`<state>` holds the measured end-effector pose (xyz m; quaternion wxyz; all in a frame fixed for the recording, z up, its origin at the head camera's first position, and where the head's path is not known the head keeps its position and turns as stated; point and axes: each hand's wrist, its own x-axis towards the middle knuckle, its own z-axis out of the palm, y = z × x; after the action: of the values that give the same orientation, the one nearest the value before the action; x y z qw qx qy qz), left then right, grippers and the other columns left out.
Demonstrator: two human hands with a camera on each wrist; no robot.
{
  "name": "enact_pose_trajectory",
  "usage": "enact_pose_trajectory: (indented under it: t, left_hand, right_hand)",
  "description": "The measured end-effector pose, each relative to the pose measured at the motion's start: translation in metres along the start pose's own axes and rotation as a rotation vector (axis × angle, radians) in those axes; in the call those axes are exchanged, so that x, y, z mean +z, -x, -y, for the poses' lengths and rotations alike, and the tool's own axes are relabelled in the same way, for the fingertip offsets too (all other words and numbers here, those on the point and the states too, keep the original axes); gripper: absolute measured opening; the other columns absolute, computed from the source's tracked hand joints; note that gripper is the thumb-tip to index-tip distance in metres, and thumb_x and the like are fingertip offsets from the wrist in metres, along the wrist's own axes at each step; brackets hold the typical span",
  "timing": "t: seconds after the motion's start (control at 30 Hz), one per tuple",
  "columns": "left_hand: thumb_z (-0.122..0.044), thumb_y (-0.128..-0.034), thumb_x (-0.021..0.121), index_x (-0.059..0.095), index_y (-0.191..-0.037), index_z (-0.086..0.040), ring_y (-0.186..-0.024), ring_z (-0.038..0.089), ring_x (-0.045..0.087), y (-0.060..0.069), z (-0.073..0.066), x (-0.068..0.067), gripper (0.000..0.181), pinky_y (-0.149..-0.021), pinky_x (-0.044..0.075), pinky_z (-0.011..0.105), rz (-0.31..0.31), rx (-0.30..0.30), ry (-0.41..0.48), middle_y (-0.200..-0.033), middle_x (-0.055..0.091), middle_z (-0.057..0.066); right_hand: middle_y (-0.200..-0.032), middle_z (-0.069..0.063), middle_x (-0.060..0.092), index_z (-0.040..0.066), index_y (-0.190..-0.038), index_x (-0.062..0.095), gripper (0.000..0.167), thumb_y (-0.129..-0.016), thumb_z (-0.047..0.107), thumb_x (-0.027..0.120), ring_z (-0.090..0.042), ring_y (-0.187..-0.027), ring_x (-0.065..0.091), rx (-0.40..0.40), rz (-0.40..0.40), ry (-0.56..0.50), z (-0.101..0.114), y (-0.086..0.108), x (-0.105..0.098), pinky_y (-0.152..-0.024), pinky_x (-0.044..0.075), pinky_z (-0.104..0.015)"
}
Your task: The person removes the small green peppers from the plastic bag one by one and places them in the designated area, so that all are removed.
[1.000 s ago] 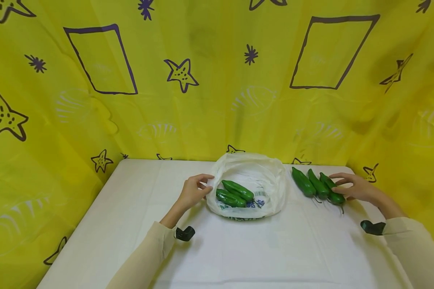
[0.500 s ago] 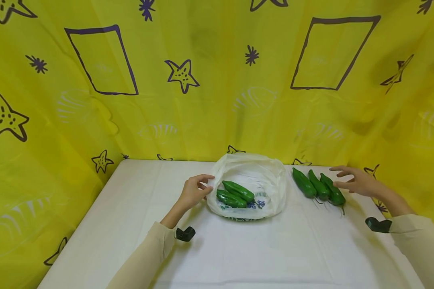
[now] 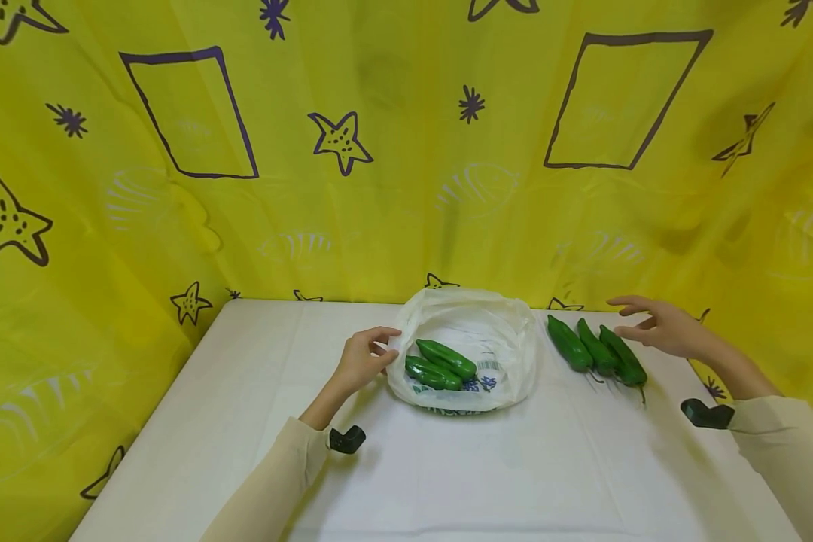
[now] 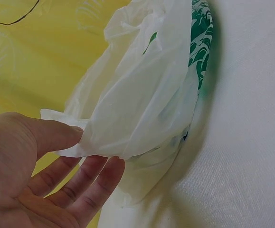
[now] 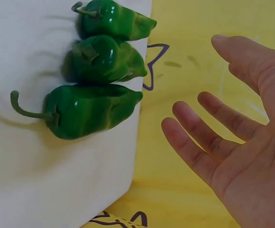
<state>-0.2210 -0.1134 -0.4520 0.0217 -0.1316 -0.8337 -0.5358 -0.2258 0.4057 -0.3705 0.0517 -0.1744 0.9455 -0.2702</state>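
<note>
A white plastic bag lies with its mouth spread wide, two green peppers side by side inside it. My left hand pinches the bag's left rim. In the left wrist view the thumb lies over a fold of the plastic, with the fingers below it. Three more green peppers lie in a row on the table to the right of the bag. Above and just right of the rightmost pepper hovers my right hand, its fingers spread apart and touching nothing.
A white-covered table carries everything. Its far edge meets a yellow curtain printed with stars and fish, which also hangs along both sides. Green print shows on the bag's outer side.
My right hand has come away from the rightmost pepper, rising and shifting right, then slightly back left. The left hand, the bag and the peppers stay where they were.
</note>
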Motion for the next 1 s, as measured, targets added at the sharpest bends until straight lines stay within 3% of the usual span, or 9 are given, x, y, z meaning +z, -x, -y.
enact_pose_trajectory:
  t: [0.07, 0.27, 0.37, 0.6, 1.0]
  left_hand:
    - [0.006, -0.0886, 0.073, 0.072, -0.122, -0.002, -0.077, 0.021, 0.069, 0.000, 0.000, 0.000, 0.035, -0.060, 0.063, 0.045, 0.000, -0.006, -0.002, -0.104, 0.067, 0.016]
    - [0.006, -0.0891, 0.073, 0.071, -0.123, -0.002, -0.077, 0.020, 0.068, 0.001, -0.001, 0.000, 0.035, -0.061, 0.063, 0.047, 0.010, -0.014, -0.006, -0.104, 0.066, 0.016]
    - [0.006, -0.0892, 0.073, 0.071, -0.123, -0.001, -0.077, 0.020, 0.069, 0.001, -0.001, 0.000, 0.035, -0.061, 0.063, 0.046, 0.013, -0.011, -0.005, -0.105, 0.066, 0.017]
    - [0.007, -0.0883, 0.071, 0.070, -0.122, 0.002, -0.074, 0.018, 0.068, 0.002, 0.001, 0.000, 0.034, -0.056, 0.062, 0.038, 0.008, 0.034, -0.012, -0.103, 0.066, 0.017]
    - [0.005, -0.0891, 0.074, 0.072, -0.123, -0.003, -0.077, 0.019, 0.069, 0.001, -0.003, 0.000, 0.035, -0.061, 0.063, 0.044, 0.005, -0.033, -0.011, -0.106, 0.067, 0.016]
  right_hand:
    - [-0.133, -0.037, 0.055, -0.001, -0.148, 0.046, 0.058, -0.100, 0.020, 0.069, -0.043, -0.100, 0.069, -0.008, -0.009, 0.006, 0.003, 0.000, -0.001, -0.072, 0.061, -0.039]
    - [-0.135, -0.036, 0.054, 0.000, -0.148, 0.047, 0.057, -0.099, 0.019, 0.070, -0.049, -0.102, 0.066, -0.033, -0.017, 0.002, 0.011, -0.002, -0.003, -0.077, 0.061, -0.057]
    - [-0.136, -0.035, 0.054, 0.000, -0.148, 0.047, 0.058, -0.099, 0.020, 0.070, -0.050, -0.104, 0.065, -0.042, -0.018, 0.012, 0.015, -0.004, -0.003, -0.078, 0.060, -0.059]
    - [-0.132, -0.033, 0.059, 0.002, -0.148, 0.048, 0.058, -0.098, 0.021, 0.071, -0.047, -0.105, 0.066, -0.067, -0.022, 0.043, 0.025, -0.008, -0.003, -0.078, 0.061, -0.057]
    - [-0.132, -0.029, 0.061, 0.005, -0.148, 0.050, 0.057, -0.097, 0.018, 0.072, -0.044, -0.106, 0.066, -0.109, -0.031, 0.053, 0.045, -0.016, -0.007, -0.079, 0.060, -0.055]
